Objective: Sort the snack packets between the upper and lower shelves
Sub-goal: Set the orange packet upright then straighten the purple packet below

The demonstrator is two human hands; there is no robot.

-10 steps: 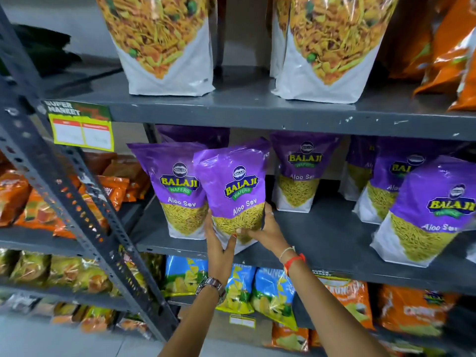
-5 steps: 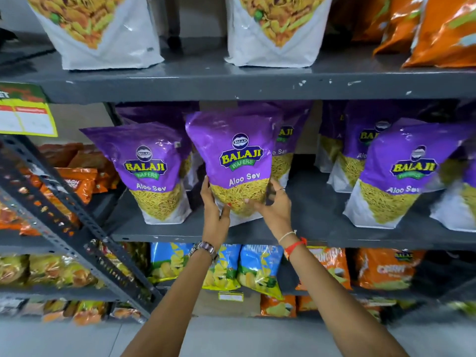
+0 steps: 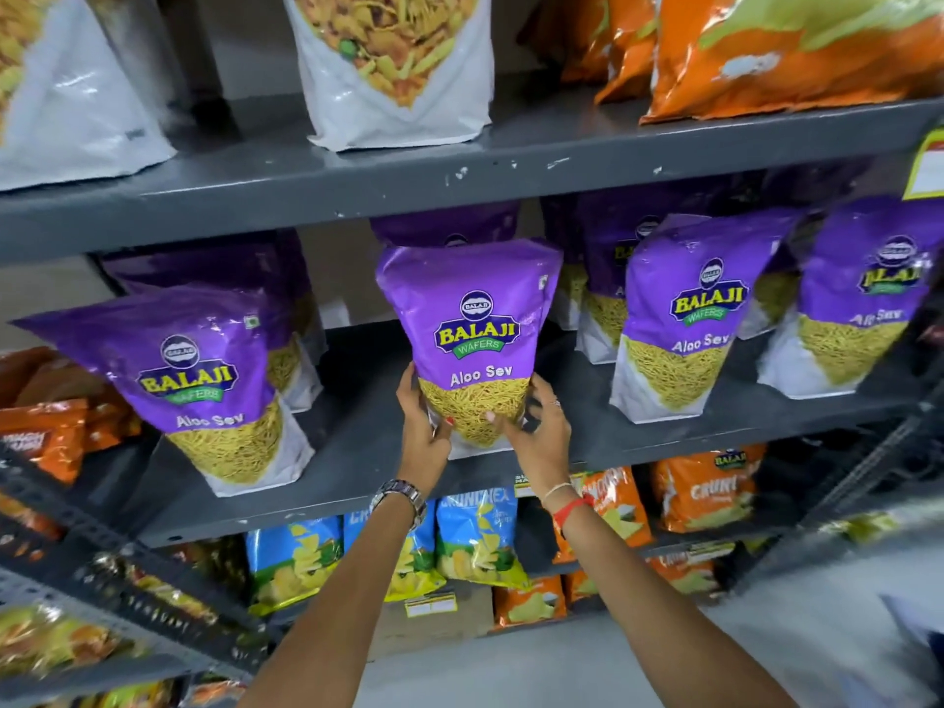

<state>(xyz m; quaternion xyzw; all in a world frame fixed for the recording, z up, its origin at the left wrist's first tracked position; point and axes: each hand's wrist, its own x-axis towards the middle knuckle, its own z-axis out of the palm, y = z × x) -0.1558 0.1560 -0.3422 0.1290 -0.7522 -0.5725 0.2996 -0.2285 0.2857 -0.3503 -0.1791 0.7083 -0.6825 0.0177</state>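
Observation:
A purple Aloo Sev packet (image 3: 472, 329) stands upright at the front middle of the grey middle shelf (image 3: 357, 482). My left hand (image 3: 421, 434) grips its lower left corner and my right hand (image 3: 539, 436) grips its lower right corner. Another purple packet (image 3: 194, 380) stands to the left, apart from it. Two more purple packets (image 3: 684, 319) (image 3: 858, 304) stand to the right, with others behind them. The upper shelf (image 3: 459, 171) carries white mixture pouches (image 3: 398, 69) and orange bags (image 3: 786, 48).
Blue chip bags (image 3: 475, 539) and orange bags (image 3: 707, 490) fill the lower shelf under my arms. A neighbouring rack at the left holds orange packets (image 3: 46, 436). A slanted metal upright (image 3: 127, 569) crosses the lower left. Grey floor shows at the bottom right.
Both hands have carried the held purple packet to the right along the middle shelf, widening its gap from the left packet. The camera has shifted right and closer.

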